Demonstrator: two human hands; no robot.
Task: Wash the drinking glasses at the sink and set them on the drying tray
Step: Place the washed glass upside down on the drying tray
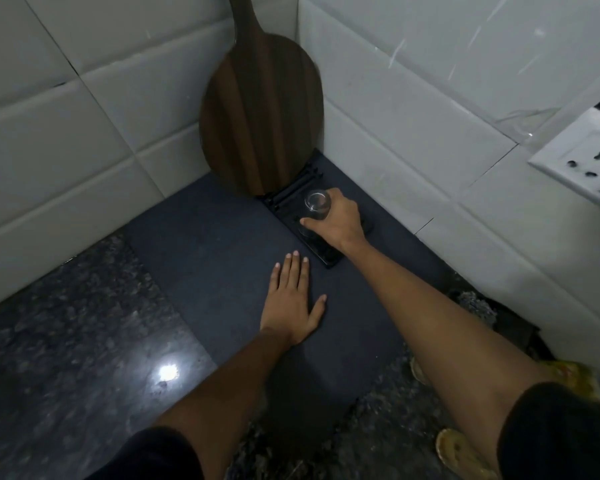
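Clear glass (316, 204) on black tray (328, 256), right hand (340, 224) gripping.

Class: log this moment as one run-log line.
right hand: grips glass over black tray | left hand: flat on mat

We see a clear, colourless drinking glass (316, 204) over a glossy black slatted drying tray (321, 249). The tray lies on a plain matte dark grey mat (222, 258), which covers a polished speckled black-and-grey granite surface (66, 341). We note a dark brown wooden paddle-shaped board (260, 116) striped lengthwise in lighter and darker bands, against glossy white wall tiles (66, 133) with thin dark grout lines. A white socket plate (582, 164) sits on the right wall. Both our black sleeves (561, 431) show, beside yellow patterned objects (461, 455).
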